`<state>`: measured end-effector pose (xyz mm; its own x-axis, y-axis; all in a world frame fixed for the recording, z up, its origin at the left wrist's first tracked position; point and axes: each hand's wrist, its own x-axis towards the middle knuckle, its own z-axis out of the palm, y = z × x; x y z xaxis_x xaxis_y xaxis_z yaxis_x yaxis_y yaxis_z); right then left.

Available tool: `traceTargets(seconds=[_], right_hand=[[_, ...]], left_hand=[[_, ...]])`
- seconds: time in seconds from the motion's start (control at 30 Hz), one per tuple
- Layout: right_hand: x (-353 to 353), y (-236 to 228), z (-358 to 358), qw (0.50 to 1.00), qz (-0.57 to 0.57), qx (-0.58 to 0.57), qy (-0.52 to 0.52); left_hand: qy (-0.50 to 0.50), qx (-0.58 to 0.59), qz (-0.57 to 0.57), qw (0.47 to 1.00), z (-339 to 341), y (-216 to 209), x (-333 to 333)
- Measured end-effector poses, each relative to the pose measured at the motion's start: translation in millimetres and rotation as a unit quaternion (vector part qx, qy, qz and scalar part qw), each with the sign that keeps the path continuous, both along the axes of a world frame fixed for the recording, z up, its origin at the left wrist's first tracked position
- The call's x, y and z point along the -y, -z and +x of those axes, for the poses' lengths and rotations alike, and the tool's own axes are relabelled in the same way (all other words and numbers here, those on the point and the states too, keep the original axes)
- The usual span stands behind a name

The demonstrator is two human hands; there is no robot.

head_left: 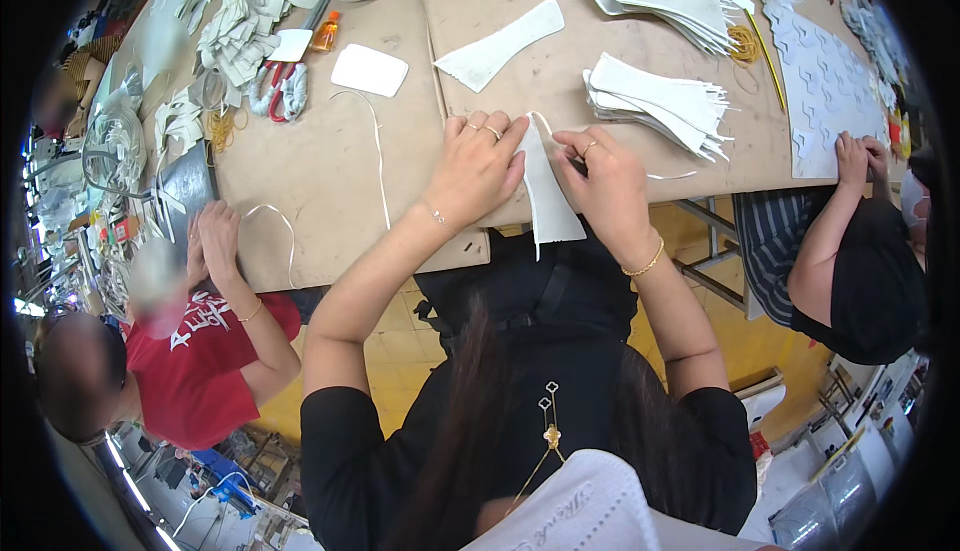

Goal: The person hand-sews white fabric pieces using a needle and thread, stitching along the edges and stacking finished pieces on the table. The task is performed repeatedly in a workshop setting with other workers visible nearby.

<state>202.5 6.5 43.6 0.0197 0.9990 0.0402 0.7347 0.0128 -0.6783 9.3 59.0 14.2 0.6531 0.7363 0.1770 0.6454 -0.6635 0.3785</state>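
Head view: white narrow-topped flared piece point(550, 196); left fingers point(513, 135) pinch it, right fingers point(569, 140) pinch cord point(544, 124).

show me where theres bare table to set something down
Good room: bare table between the longer cord and the shorter cord, left of the left hand. A smaller patch lies between the lone panel and the lower panel stack. Crowded: upper left, around the strip heap.

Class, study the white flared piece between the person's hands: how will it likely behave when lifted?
The white flared piece is probably light, since it looks thin. It seems somewhat stiff, as its wide end looks fairly flat where it reaches past the table edge. The narrow tail at its lower corner would likely swing, its end hanging free.
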Motion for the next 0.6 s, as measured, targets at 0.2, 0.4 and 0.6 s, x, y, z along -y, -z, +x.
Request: traceTargets(seconds=[0.2, 0.4, 0.6], right_hand=[[14.2, -1.0, -13.5, 0.996, -0.002, 0.079, -0.035], [20.5, 7.1, -18.3, 0.994, -0.013, 0.092, -0.053], [22.5, 11.6, -18.8, 0.994, -0.009, 0.100, -0.047]], left_hand=[[0.020, -0.010, -0.012, 1.000, 1.1, -6.5, -11.2], [0.031, -0.014, -0.026, 0.999, 2.3, -6.7, -14.9], [0.033, -0.003, -0.030, 0.999, 3.2, -5.9, -16.4]])
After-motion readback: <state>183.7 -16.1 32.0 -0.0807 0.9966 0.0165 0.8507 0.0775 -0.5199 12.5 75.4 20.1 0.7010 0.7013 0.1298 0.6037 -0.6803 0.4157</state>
